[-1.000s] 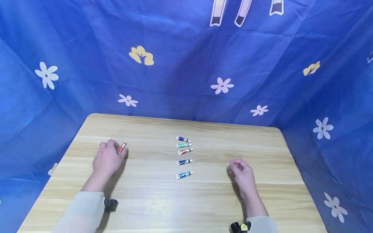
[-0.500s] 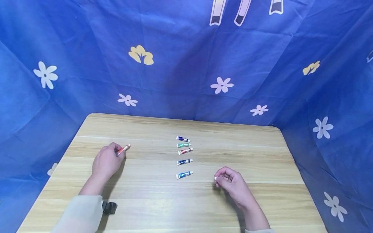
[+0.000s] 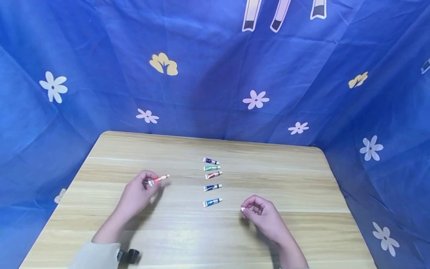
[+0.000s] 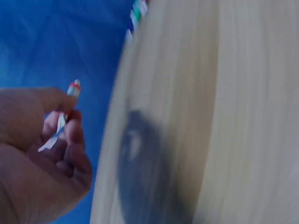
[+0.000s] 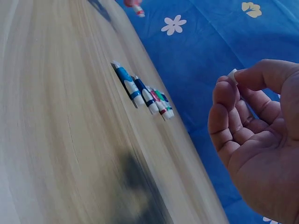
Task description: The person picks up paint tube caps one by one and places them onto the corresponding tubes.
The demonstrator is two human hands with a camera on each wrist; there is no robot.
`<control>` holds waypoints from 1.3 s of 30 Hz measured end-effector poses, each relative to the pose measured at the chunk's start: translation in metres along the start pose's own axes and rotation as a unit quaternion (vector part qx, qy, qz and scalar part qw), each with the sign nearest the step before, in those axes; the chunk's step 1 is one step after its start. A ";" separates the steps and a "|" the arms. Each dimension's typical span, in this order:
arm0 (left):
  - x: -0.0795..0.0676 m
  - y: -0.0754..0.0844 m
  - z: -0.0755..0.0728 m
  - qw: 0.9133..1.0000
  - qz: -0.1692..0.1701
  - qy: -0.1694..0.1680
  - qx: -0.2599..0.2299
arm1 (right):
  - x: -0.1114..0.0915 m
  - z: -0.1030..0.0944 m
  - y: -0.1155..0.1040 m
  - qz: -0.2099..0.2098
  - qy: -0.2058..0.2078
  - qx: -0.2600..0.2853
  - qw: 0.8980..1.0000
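Observation:
My left hand (image 3: 137,194) pinches an orange-red paint tube (image 3: 159,180) between thumb and fingers, its cap end pointing right. In the left wrist view that tube's capped end (image 4: 74,88) sticks out past the thumb. Right of the middle, my right hand (image 3: 265,218) pinches a small white piece (image 5: 233,76) between thumb and forefinger; mostly hidden by the fingertips, I cannot tell its kind. Between the hands, several paint tubes lie in a column: purple (image 3: 211,161), green (image 3: 212,168), red (image 3: 213,175), dark blue (image 3: 212,187) and bright blue (image 3: 212,202).
The pale wooden table (image 3: 181,231) has rounded back corners. Behind it and along both sides hangs a blue cloth (image 3: 208,74) printed with flowers. A black wrist camera (image 3: 128,256) sits at the left sleeve.
My left hand has carried the orange-red tube rightward and nearer, turning it flatter. My right hand has moved left and nearer with the white piece. The column of tubes stays put.

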State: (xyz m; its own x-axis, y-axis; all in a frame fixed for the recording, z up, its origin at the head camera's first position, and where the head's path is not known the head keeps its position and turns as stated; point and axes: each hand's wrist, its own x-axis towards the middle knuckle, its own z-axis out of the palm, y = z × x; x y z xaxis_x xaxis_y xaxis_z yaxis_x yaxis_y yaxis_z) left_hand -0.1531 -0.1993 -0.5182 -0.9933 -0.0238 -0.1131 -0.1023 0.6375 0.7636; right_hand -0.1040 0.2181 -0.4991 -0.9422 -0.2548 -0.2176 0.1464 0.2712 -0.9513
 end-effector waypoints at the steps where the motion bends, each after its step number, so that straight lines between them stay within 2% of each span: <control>1: -0.005 0.006 0.003 1.000 0.000 -0.014 -0.017 | 0.000 0.001 -0.001 0.004 0.001 -0.001 1.000; 4: -0.022 0.026 0.012 0.998 0.009 -0.044 -0.053 | -0.002 0.004 -0.004 0.006 0.003 -0.003 1.000; 8: -0.042 0.046 0.023 0.996 0.027 -0.053 -0.066 | -0.006 0.007 -0.010 -0.005 0.007 0.001 1.000; 15: -0.069 0.065 0.042 0.992 0.020 -0.080 -0.095 | -0.012 0.019 -0.020 -0.028 0.005 0.009 1.000; 21: -0.088 0.078 0.057 0.985 0.059 -0.105 -0.120 | -0.012 0.041 -0.024 -0.038 0.007 0.006 0.999; 26: -0.097 0.085 0.065 0.978 0.092 -0.120 -0.142 | -0.012 0.055 -0.023 -0.028 0.011 0.004 1.000; 30: -0.100 0.090 0.070 0.976 0.107 -0.125 -0.144 | -0.013 0.060 -0.023 -0.030 0.010 0.002 1.000; 39: -0.100 0.094 0.074 0.979 0.091 -0.119 -0.141 | -0.016 0.064 -0.023 -0.027 0.003 -0.003 1.000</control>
State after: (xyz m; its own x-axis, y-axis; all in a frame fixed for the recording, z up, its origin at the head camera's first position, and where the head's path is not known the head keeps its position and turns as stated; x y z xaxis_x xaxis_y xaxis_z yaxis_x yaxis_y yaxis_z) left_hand -0.0593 -0.0804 -0.4820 -0.9592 0.2715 -0.0786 0.0306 0.3761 0.9261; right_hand -0.0731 0.1564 -0.4874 -0.9504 -0.2637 -0.1648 0.0933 0.2635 -0.9601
